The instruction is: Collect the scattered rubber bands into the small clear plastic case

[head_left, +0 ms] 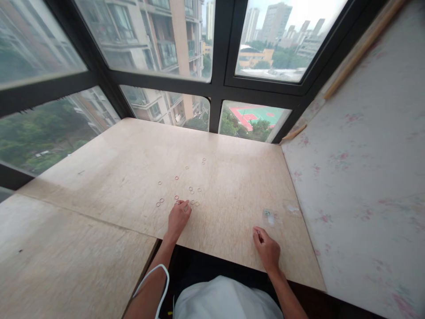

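our left hand (pixel 179 216) bends over the thin rings (pixel 190 188) mid-counter (pixel 232 173), fingertips drawn narrow; we cannot tell whether they pinch one. our right hand (pixel 268 248) curls near the plastic packets (pixel 270 218), its hold unclear to us. a sideways brush could scatter such light-looking rings, perhaps over the near edge (pixel 212 254). we have room between our hands and far; the wall (pixel 358 177) limits us right.

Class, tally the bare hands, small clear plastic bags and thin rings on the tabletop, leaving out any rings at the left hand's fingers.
Bare hands: 2 (left hand, right hand)
Small clear plastic bags: 2
Thin rings, clear of the fingers: 13
Total: 17
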A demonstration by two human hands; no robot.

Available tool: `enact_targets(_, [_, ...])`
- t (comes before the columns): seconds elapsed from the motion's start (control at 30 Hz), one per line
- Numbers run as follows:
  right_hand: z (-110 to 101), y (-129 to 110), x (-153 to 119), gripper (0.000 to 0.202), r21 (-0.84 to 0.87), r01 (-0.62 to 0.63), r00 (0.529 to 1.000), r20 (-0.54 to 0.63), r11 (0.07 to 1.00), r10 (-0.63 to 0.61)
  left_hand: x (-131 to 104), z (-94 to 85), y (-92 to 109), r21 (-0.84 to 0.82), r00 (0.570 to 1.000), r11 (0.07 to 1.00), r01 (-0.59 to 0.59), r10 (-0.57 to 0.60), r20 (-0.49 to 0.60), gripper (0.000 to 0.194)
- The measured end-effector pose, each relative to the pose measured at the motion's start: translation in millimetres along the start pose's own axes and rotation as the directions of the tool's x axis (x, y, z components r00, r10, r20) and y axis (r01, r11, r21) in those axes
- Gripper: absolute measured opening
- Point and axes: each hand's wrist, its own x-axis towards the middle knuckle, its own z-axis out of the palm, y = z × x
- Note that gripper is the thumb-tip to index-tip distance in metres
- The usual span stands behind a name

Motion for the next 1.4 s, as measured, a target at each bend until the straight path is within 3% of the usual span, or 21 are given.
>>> enact_targets(0.1, [-1, -2, 0, 0.05, -0.007, -0.003, 1.0, 0.003, 1.0, 0.003, 4, 0.5, 13, 0.173, 0.996, 0.985, -0.025, 0.009, 0.092, 0.026])
enact_targets(0.23, [-1, -4, 1, 0.047, -0.017, -0.012, 1.0, -0.005, 1.0, 0.012, 8, -1.2, 26, 0.264, 0.99, 0.962, -0.072, 0.036, 0.138, 0.025])
enact_targets(0.7, [-3, -4, 5, 0.043, 0.054, -0.055, 0.998, -0.019, 0.997, 0.057, 18, -19.4, 26, 0.336, 0.942, 0.94, -0.065, -0.053, 0.33, 0.017])
enact_targets(0.8, [-4, -5, 5, 0.043, 0.057, -0.064, 0.998, -0.017, 0.996, 0.065, 19, -19.3, 26, 0.203, 0.94, 0.979, -0.005, -0.064, 0.335, 0.013])
enact_targets(0.9, [-5, -6, 5, 0.043, 0.06, -0.067, 0.998, -0.007, 0.996, 0.067, 17, -15.6, 27, -0.185, 0.902, 0.97, 0.16, -0.068, 0.425, 0.013])
enact_targets(0.97, [-6, -7, 5, 0.042, 0.062, -0.068, 0.998, 0.0, 0.996, 0.068, 13, -10.5, 30, -0.452, 0.861, 0.837, 0.308, -0.043, 0.507, 0.015])
enact_targets(1.03, [-6, -8, 5, 0.042, 0.065, -0.071, 0.997, 0.004, 0.995, 0.071, 5, -3.7, 38, -0.608, 0.829, 0.68, 0.411, -0.002, 0.559, 0.017])
enact_targets(1.23, [-6, -9, 5, 0.041, 0.079, -0.071, 0.997, 0.019, 0.994, 0.07, -21, 19.3, 79, -0.725, 0.768, 0.428, 0.54, 0.102, 0.632, 0.02])
enact_targets(1.4, [-7, -8, 6, 0.038, 0.121, -0.062, 0.998, 0.039, 0.991, 0.058, -33, 36.2, 116, -0.747, 0.762, 0.38, 0.545, 0.147, 0.63, 0.025])
